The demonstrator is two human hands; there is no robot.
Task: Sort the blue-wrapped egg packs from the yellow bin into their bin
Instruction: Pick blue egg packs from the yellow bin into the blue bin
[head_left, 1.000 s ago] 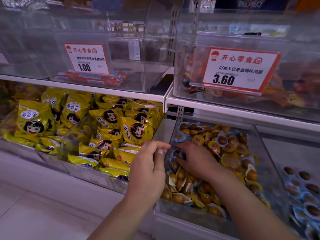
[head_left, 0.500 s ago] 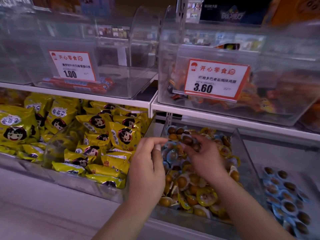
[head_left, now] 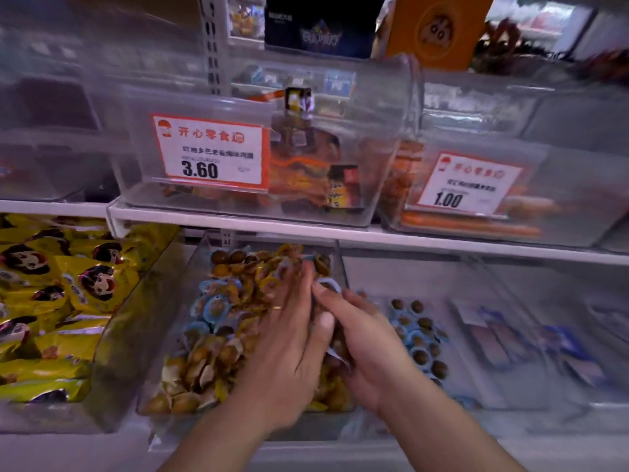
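Blue-wrapped egg packs [head_left: 213, 306] are lying mixed among yellow ones in the clear yellow bin [head_left: 200, 253]. Left hand [head_left: 289, 338] is resting on the heap, fingers spread; right hand [head_left: 360, 338] is pinching a blue-rimmed pack [head_left: 328, 285] (motion-blurred). More blue packs are lying in the neighbouring bin [head_left: 422, 342].

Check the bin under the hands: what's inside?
The clear bin holds mostly yellow-wrapped egg packs, with blue-wrapped egg packs mixed in. The left hand and right hand cover its right side.
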